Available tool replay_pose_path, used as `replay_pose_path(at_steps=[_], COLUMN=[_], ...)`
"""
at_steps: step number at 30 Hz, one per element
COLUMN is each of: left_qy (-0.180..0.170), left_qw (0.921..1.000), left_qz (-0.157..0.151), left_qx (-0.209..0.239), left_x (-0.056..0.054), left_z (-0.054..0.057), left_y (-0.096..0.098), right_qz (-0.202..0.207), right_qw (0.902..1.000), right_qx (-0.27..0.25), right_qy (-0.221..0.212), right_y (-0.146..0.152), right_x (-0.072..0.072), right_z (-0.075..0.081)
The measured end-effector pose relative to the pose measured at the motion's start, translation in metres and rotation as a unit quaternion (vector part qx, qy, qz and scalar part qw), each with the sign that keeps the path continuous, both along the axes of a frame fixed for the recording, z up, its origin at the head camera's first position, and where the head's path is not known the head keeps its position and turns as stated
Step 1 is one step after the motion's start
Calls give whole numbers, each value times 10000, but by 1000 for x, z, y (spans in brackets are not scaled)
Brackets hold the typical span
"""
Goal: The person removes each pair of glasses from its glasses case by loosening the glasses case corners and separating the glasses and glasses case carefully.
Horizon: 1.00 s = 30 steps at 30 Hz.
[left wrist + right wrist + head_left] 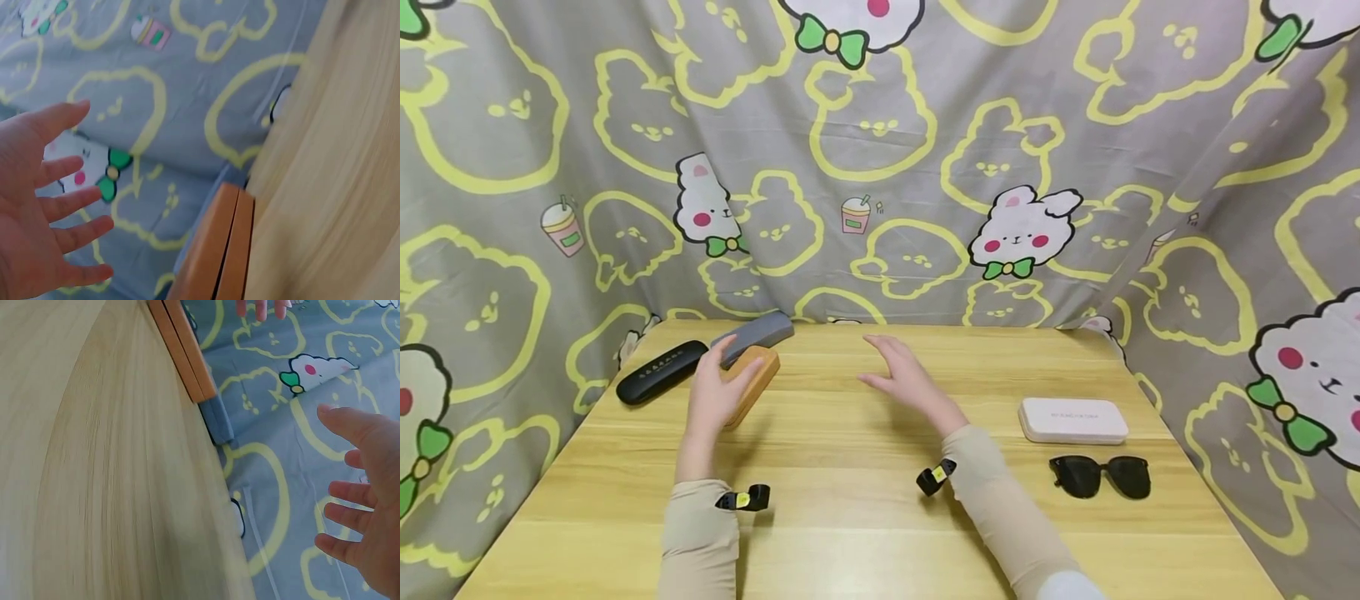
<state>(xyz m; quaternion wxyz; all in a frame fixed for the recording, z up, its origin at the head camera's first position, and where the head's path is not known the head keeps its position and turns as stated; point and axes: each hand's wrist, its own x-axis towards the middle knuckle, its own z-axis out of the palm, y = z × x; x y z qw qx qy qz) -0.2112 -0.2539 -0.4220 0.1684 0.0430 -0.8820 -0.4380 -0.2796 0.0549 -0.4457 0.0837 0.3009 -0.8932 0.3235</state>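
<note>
An orange-brown glasses case (762, 375) lies closed on the wooden table, at the left. My left hand (713, 390) hovers over its near left side, fingers spread; in the left wrist view the palm (25, 206) stands apart from the case (215, 250). Behind it lies a grey-blue glasses case (763, 332), partly covered by the orange one in the right wrist view. A black glasses case (661, 372) is just left of my left hand. My right hand (904, 379) is in the air over the middle of the table, thumb and fingers apart, holding nothing.
On the right of the table (835, 483) a white glasses case (1073, 420) lies closed, with black sunglasses (1101, 477) in front of it. A patterned grey curtain (880, 167) hangs behind and along both sides. Each wrist carries a small black camera strap (745, 498).
</note>
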Motion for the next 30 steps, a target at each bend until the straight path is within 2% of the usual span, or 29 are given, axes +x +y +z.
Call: replay_pose_path(at_steps=[6,14,21,30], left_qy=[-266,-653,-985,-1593], left_qw=[9996,9976,9944,9865], left_qz=[-85,-203,-325,-330], left_qx=[-39,-56,176,157], left_x=[2,3,-1,-1], left_z=[-13,-32,-48,-58], left_y=[-22,-41,-48,-52], right_qz=[100,250,369,456], right_qw=[9997,9989,9977,9966], right_qx=[239,390,511,537], right_qy=[-6,-88,-247,-417], right_y=[-22,-49,-70,-90], right_x=[-5,-10,-14,-12], right_z=[-2,-6,-14,-19])
